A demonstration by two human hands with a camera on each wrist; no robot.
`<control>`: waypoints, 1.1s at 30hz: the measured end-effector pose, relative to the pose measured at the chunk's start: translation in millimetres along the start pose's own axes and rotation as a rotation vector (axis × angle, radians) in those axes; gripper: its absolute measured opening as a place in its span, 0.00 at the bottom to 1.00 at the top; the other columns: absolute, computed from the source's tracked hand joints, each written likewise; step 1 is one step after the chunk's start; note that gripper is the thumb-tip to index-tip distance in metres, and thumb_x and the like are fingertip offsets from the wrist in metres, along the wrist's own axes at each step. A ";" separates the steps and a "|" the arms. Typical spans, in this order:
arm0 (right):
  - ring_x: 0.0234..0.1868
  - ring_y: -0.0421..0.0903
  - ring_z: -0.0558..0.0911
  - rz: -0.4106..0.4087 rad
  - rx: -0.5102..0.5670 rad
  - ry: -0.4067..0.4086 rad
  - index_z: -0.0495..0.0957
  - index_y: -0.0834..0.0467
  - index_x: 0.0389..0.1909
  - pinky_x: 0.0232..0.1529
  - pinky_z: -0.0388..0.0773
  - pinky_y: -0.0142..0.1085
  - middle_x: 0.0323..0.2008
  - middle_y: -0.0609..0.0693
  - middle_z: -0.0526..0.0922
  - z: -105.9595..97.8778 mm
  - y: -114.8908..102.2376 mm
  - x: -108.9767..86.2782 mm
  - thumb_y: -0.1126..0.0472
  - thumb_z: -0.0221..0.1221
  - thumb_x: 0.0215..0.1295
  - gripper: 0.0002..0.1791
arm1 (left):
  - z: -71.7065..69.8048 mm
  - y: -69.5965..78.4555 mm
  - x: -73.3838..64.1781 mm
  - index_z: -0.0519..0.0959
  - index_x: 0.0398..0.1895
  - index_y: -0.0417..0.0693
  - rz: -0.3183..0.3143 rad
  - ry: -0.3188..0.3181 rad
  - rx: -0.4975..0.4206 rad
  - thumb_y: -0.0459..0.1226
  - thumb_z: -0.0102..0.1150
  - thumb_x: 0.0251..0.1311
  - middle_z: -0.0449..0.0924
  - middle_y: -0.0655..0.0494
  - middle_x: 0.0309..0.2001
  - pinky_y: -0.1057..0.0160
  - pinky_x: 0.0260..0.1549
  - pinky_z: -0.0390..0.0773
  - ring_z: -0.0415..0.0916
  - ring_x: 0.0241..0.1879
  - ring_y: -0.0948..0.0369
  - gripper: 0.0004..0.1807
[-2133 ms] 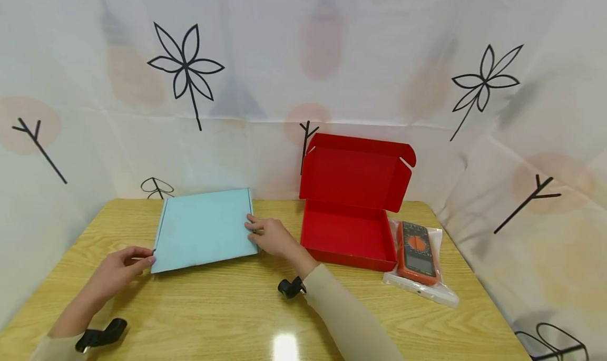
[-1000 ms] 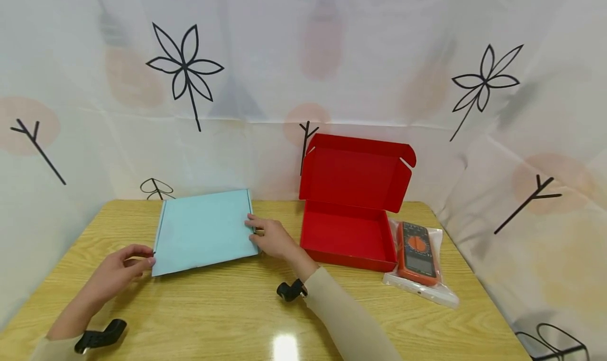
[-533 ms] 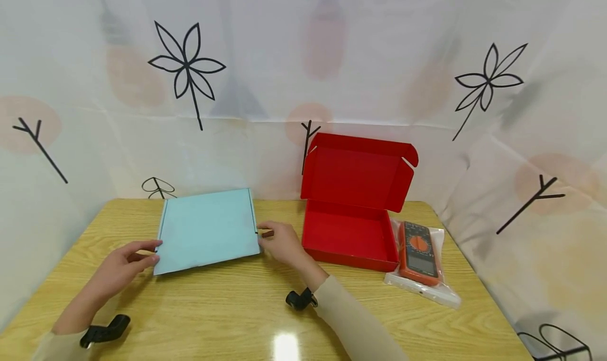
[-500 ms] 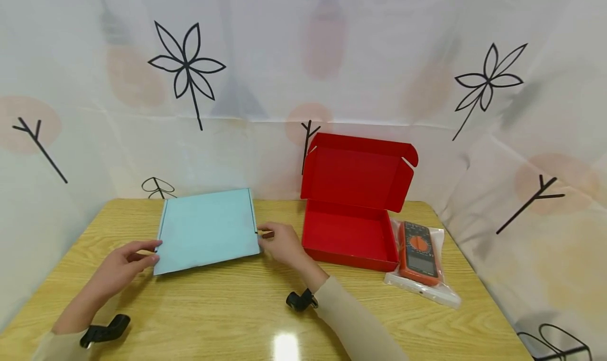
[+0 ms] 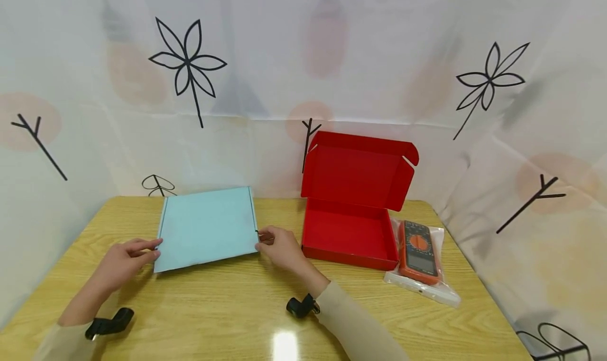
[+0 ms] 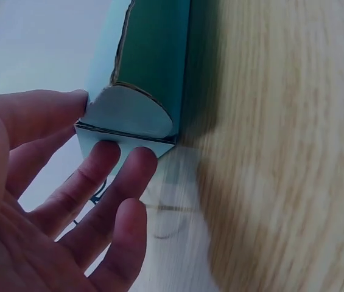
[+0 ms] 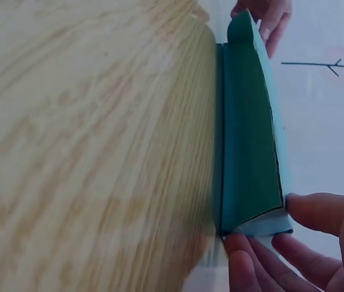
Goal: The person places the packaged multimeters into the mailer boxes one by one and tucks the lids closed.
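Note:
A light blue cardboard box (image 5: pixel 206 226) lies at the back left of the table, its lid lowered. Its front edge casts a shadow. At the box's front left corner, my left hand (image 5: pixel 124 263) pinches the side, thumb and fingers on different faces of the corner. My right hand (image 5: pixel 282 250) holds the front right corner likewise. In the left wrist view, a rounded end tab (image 6: pixel 132 112) shows beside my left fingers (image 6: pixel 101 155). The darker green inside of the front flap (image 7: pixel 245 140) is visible in the right wrist view. What lies inside the box is hidden.
An open red box (image 5: pixel 348 232) stands right of the blue one, its lid (image 5: pixel 358 174) raised. Beside it lies an orange multimeter (image 5: pixel 419 253) in a clear plastic bag (image 5: pixel 438 292). A printed cloth (image 5: pixel 265 60) hangs behind the wooden table (image 5: pixel 227 313).
My right hand has shifted from the box's right side forward to its front right corner. My left fingers have moved slightly onto the left edge. The box has stayed nearly still.

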State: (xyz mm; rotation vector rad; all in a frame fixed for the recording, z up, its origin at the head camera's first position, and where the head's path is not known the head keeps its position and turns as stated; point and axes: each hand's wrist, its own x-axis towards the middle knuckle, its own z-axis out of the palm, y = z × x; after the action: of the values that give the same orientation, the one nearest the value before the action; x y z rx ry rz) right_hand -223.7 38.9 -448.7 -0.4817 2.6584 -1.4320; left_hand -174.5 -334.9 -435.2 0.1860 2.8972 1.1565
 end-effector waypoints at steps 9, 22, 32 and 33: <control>0.45 0.44 0.85 -0.002 0.000 0.004 0.82 0.57 0.55 0.47 0.80 0.38 0.45 0.49 0.87 -2.9 -2.3 0.7 0.58 0.66 0.65 0.18 | -0.1 0.5 3.2 0.77 0.62 0.36 0.025 0.007 -0.049 0.44 0.59 0.70 0.75 0.36 0.58 0.63 0.32 0.81 0.83 0.43 0.58 0.25; 0.43 0.43 0.85 0.004 0.020 0.003 0.82 0.57 0.54 0.44 0.80 0.37 0.42 0.48 0.87 -1.6 -1.3 1.8 0.57 0.65 0.65 0.17 | -1.1 -0.1 1.3 0.76 0.62 0.34 0.038 -0.012 -0.071 0.42 0.58 0.71 0.75 0.38 0.55 0.63 0.34 0.83 0.83 0.46 0.49 0.24; 0.42 0.43 0.84 -0.014 0.066 -0.005 0.82 0.59 0.52 0.46 0.80 0.36 0.42 0.48 0.86 -0.2 2.7 5.0 0.61 0.67 0.63 0.17 | -2.5 1.9 -0.7 0.75 0.64 0.35 0.029 -0.029 -0.065 0.44 0.59 0.71 0.74 0.36 0.57 0.61 0.32 0.81 0.83 0.41 0.59 0.26; 0.42 0.44 0.84 -0.013 0.064 -0.007 0.81 0.59 0.52 0.47 0.80 0.36 0.42 0.48 0.86 -0.3 3.1 5.0 0.61 0.67 0.64 0.17 | -2.7 2.2 -0.9 0.75 0.64 0.35 0.025 -0.032 -0.062 0.44 0.59 0.70 0.74 0.36 0.58 0.61 0.33 0.81 0.83 0.40 0.61 0.26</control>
State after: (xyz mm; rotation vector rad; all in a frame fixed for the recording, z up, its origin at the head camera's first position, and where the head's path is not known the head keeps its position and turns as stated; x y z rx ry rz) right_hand -229.2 39.1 -450.7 -0.4985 2.5995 -1.5109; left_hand -173.6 -335.2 -431.8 0.2381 2.8353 1.2339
